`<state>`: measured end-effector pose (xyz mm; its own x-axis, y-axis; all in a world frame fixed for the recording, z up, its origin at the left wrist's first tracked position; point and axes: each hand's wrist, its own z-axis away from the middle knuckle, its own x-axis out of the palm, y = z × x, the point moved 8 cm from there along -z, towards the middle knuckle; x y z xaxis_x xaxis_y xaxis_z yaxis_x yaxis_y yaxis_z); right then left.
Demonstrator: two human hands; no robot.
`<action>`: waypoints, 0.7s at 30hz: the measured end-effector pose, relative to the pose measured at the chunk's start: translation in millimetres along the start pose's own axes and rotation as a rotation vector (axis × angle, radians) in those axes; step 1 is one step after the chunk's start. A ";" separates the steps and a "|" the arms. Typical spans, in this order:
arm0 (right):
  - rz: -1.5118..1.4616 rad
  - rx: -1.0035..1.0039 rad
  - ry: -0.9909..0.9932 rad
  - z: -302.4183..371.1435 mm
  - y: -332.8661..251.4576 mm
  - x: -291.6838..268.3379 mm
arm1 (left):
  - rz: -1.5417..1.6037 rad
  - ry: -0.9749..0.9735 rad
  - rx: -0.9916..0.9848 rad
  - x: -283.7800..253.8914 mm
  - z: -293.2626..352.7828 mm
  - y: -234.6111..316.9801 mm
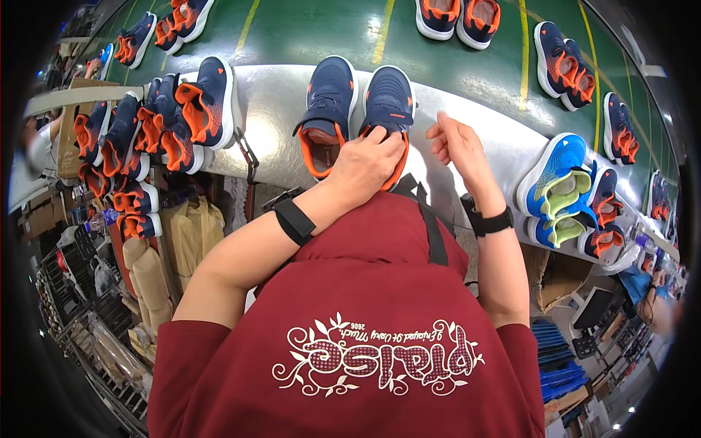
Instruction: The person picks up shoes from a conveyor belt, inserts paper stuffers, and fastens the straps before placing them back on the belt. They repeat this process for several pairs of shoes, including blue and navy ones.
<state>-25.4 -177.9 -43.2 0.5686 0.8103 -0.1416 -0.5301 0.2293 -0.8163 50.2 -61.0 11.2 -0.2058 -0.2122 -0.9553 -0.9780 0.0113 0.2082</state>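
Note:
Two navy sneakers with orange linings stand side by side on the metal ledge in front of me, toes pointing away. My left hand (370, 165) is closed at the ankle opening of the right-hand sneaker (388, 95), with fingers bunched near its strap and covering part of the collar. Beside it, the left-hand sneaker (330, 91) has its strap across the top and its insole showing. My right hand (461, 151) is raised just to the right of the pair, fingers loosely bent and apart, with nothing visible in it. A black band circles each wrist.
More navy-and-orange sneakers (208, 102) crowd the ledge at left. Blue-and-lime sneakers (558, 179) stand at right, with navy ones behind. Beyond the metal ledge (270, 109) runs a green conveyor belt (314, 29) with yellow lines, carrying more shoes. A person's arm (650, 306) shows at far right.

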 end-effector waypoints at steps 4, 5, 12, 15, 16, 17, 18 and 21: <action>-0.026 0.021 -0.199 -3.7 -35.8 34.3 | 0.133 0.158 -0.035 -11.6 5.4 -5.0; -0.036 0.026 -0.194 -9.2 -31.7 34.1 | 0.136 0.148 -0.028 -11.3 4.7 -5.5; -0.272 0.084 -0.140 -14.6 5.9 16.1 | 0.026 0.091 0.047 -8.9 -1.0 -5.7; -0.446 0.135 -0.152 -7.4 33.0 22.6 | 0.041 0.076 0.065 -7.4 -3.0 -6.7; -0.482 0.128 -0.140 -5.6 39.0 24.5 | 0.056 0.075 0.066 -7.8 -3.6 -7.1; -0.487 0.133 -0.146 -4.1 44.7 26.2 | 0.070 0.075 0.067 -8.3 -4.2 -7.5; -0.533 0.135 -0.144 -2.3 48.5 26.9 | 0.067 0.066 0.067 -7.2 -4.6 -7.5; -0.601 0.136 -0.158 -4.7 56.8 28.4 | 0.071 0.070 0.054 -7.0 -4.8 -8.3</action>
<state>-36.5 -144.4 -96.2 0.6978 0.5859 0.4120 -0.2280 0.7270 -0.6477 60.0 -64.4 17.1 -0.2739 -0.2765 -0.9212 -0.9617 0.0807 0.2618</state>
